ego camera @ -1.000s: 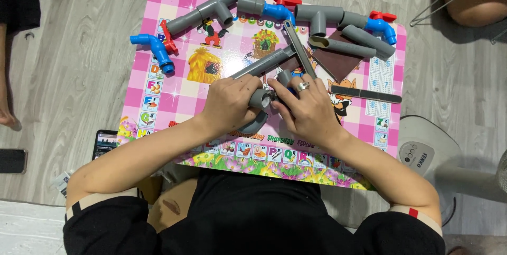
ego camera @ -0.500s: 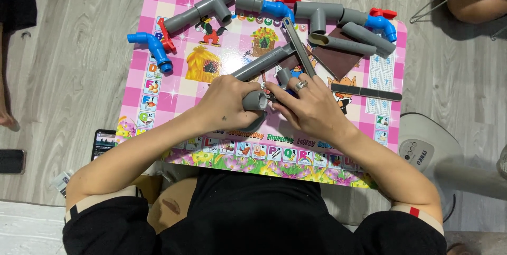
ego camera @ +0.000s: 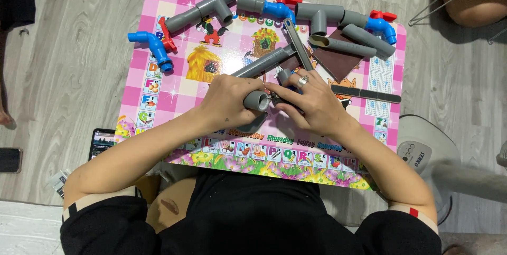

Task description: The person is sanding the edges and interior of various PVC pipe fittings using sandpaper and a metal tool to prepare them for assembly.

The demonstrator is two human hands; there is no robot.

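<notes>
The left hand [ego camera: 228,98] had its grip clenched around a short grey pipe fitting [ego camera: 257,100], the open round end turned toward the right hand [ego camera: 310,104]; the right hand's fingertips [ego camera: 275,87] touched that fitting at its mouth, and whether they pinched anything of their own I could not tell; a ring showed on one finger. Both hands hovered over the middle of the pink picture-printed counter [ego camera: 153,83]. Just beyond the knuckles a long grey pipe [ego camera: 264,60] ran slantwise, crossed by a flat grey strip [ego camera: 298,46]; a brown sheet [ego camera: 338,60] lay beside them, partly under another grey pipe [ego camera: 343,45]. Farther out, along the far edge, sat a grey tee joint [ego camera: 208,9], a blue valve with a red handle [ego camera: 278,6] and a second blue valve [ego camera: 381,24]; a blue elbow tap [ego camera: 154,46] lay well apart at the left. A phone [ego camera: 101,141] rested on the floor beside the counter.
</notes>
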